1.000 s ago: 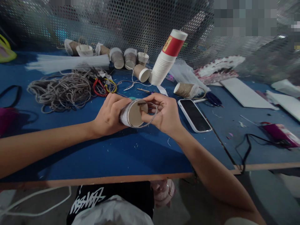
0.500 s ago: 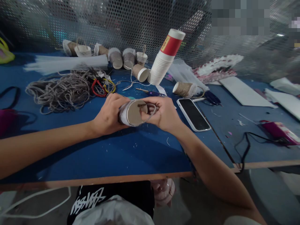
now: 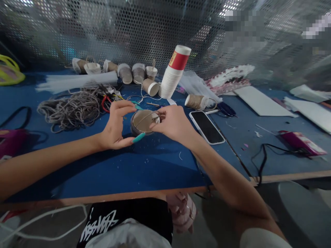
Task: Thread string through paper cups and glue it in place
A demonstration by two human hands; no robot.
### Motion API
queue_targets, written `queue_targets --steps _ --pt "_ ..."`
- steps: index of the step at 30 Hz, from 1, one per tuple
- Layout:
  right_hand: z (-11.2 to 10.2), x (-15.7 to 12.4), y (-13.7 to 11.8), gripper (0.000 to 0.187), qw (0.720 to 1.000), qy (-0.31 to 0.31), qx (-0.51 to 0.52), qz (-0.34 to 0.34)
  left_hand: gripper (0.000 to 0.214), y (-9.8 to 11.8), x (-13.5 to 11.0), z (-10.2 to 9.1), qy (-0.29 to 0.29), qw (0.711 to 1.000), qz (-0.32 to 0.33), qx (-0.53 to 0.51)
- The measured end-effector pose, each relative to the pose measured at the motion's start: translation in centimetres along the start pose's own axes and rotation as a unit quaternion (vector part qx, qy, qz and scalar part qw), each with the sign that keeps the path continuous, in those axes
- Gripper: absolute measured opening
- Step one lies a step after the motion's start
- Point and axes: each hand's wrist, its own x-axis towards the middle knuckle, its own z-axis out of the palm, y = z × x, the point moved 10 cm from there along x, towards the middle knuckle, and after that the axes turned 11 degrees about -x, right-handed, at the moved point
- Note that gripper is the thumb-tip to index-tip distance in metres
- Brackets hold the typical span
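A paper cup point(image 3: 142, 120) wrapped in grey cord is just above or on the table in front of me. Its round, cardboard-brown end faces up toward me, and a strand of cord crosses it. At its right edge my right hand point(image 3: 174, 124) pinches the cup and cord; part of the grip is hidden by the fingers. On the left, my left hand point(image 3: 117, 127) is open, thumb and fingers spread on either side of the cup, green nails close to it. Whether those fingertips touch the cup I cannot tell.
A heap of grey cord point(image 3: 71, 108) lies left, with red-handled scissors point(image 3: 105, 103). Behind are several wrapped cups point(image 3: 125, 74) and a leaning stack of paper cups point(image 3: 170, 79). A phone point(image 3: 207, 127) lies right, near a wrapped cup point(image 3: 195, 102) and white boards point(image 3: 263, 101).
My left hand has let go of the cup, and its fingers have spread apart. The cup has turned, and the cord loop now crosses its end. My right hand stays at its right edge.
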Motion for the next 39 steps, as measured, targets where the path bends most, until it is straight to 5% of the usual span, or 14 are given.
queue_targets --steps 3,7,15,19,24,31,39 --pt "0.1 0.9 0.0 0.022 0.989 -0.070 -0.118 0.061 0.047 0.0 1.7 -0.1 -0.054 0.998 -0.035 0.027" --pt "0.0 2.4 -1.7 0.030 0.979 -0.089 -0.178 0.037 0.041 -1.5 3.1 0.2 -0.111 0.987 -0.113 -0.008" --pt "0.8 3.7 -2.7 0.020 0.972 -0.111 -0.205 -0.003 0.039 -5.8 2.6 -0.8 -0.022 0.927 -0.306 -0.217" --pt "1.8 3.7 -2.6 0.018 0.967 -0.141 -0.211 -0.020 0.040 -5.6 2.6 0.6 -0.077 0.880 -0.346 -0.318" --pt "2.4 4.0 -2.1 0.012 0.960 -0.150 -0.237 -0.021 0.032 -5.7 2.3 1.3 -0.157 0.846 -0.363 -0.357" --pt "2.5 4.2 -1.8 0.018 0.959 -0.159 -0.234 -0.028 0.031 -6.1 2.4 1.2 -0.202 0.867 -0.307 -0.336" --pt "0.9 4.1 -2.6 0.020 0.961 -0.098 -0.259 -0.020 0.029 -7.8 1.7 0.5 -0.085 0.849 -0.346 -0.391"
